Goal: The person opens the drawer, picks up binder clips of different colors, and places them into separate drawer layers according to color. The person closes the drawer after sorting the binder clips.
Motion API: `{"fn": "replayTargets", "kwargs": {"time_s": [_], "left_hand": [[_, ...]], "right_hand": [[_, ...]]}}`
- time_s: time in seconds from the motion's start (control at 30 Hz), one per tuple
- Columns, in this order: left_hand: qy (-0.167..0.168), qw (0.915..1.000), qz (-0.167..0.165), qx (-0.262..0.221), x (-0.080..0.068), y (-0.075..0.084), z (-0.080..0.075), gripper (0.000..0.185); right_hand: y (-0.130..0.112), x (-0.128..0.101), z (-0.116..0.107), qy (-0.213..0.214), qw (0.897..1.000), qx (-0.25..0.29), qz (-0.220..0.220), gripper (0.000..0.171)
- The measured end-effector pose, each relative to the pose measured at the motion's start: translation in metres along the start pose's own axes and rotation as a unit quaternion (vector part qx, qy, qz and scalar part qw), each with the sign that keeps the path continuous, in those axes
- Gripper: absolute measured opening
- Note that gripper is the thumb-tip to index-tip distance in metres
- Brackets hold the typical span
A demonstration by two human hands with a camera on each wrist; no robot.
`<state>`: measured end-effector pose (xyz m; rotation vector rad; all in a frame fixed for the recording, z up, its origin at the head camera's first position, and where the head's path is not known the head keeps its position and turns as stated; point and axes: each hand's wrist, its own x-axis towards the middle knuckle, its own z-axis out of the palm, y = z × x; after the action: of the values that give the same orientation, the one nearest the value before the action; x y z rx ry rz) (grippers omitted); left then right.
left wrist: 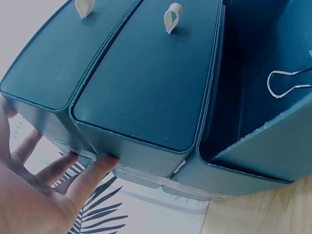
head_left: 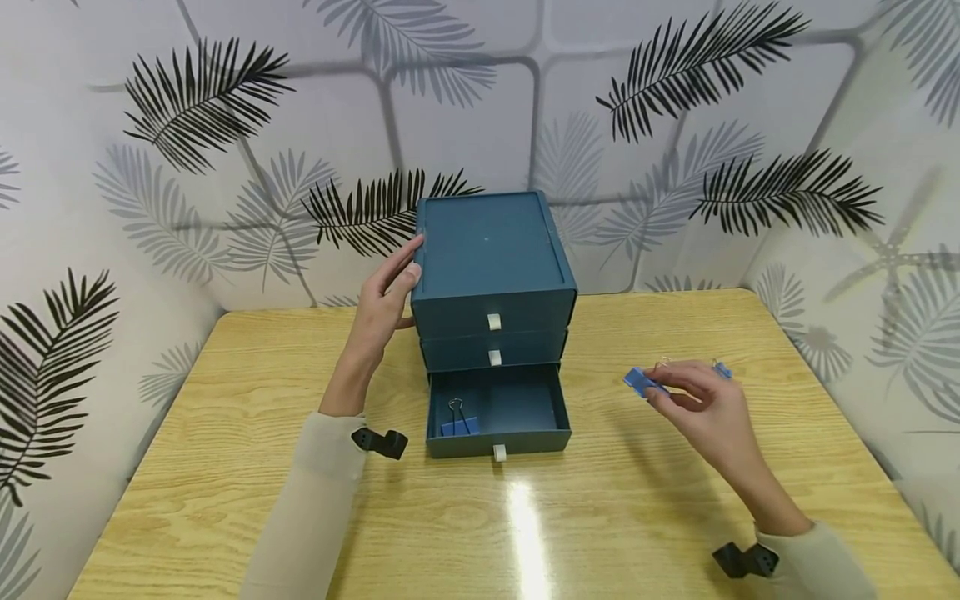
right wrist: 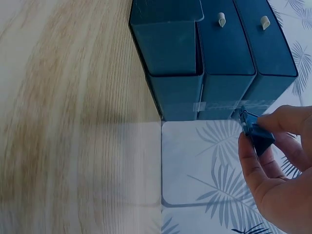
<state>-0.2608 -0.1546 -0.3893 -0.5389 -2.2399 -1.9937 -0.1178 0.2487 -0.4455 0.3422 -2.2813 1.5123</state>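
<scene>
A dark blue three-drawer desk organizer [head_left: 487, 242] stands on the table, its bottom drawer [head_left: 525, 404] pulled out. Inside that drawer, at its left front, lies a blue binder clip [head_left: 460, 427] with a wire handle raised. My left hand [head_left: 384, 300] rests against the organizer's left side, and in the left wrist view its extended fingers [left wrist: 92, 178] touch the side wall. To the right of the organizer, my right hand [head_left: 701, 408] pinches another blue binder clip [head_left: 639, 382] between thumb and fingers, above the table. Behind that hand, a further blue binder clip [head_left: 722, 369] shows partly.
The wooden table [head_left: 225, 467] backs onto a wall covering [head_left: 465, 108] with printed leaves. Both upper drawers are closed, each with a small white pull tab [head_left: 494, 322]. The open drawer's front juts out toward me.
</scene>
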Motion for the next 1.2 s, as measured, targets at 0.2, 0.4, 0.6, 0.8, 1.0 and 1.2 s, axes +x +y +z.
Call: {"fn": "replayTargets", "kwargs": {"time_s": [0.2,0.4,0.6,0.8,1.0,1.2], "left_hand": [[-0.001,1.0000,0.005,-0.001,0.000,0.000,0.000,0.050],[-0.002,0.9999,0.012,-0.002,0.000,0.001,0.000,0.050],[-0.004,0.9999,0.013,-0.006,0.000,0.000,0.000,0.050],[-0.004,0.9999,0.011,-0.006,0.000,0.000,0.000,0.050],[0.001,1.0000,0.008,-0.005,-0.001,0.000,0.000,0.049],[0.000,1.0000,0.005,-0.006,-0.001,0.000,0.000,0.050]], "right_hand": [[-0.004,0.001,0.010,-0.003,1.000,-0.003,-0.001,0.019],[-0.006,0.004,0.021,-0.014,1.000,-0.015,-0.007,0.020],[-0.011,0.006,0.032,-0.021,1.000,-0.017,0.000,0.017],[-0.014,0.007,0.042,-0.036,0.999,-0.011,0.006,0.016],[-0.014,0.009,0.051,-0.057,0.998,0.002,0.016,0.013],[-0.013,0.010,0.061,-0.079,0.997,0.016,0.021,0.011]]}}
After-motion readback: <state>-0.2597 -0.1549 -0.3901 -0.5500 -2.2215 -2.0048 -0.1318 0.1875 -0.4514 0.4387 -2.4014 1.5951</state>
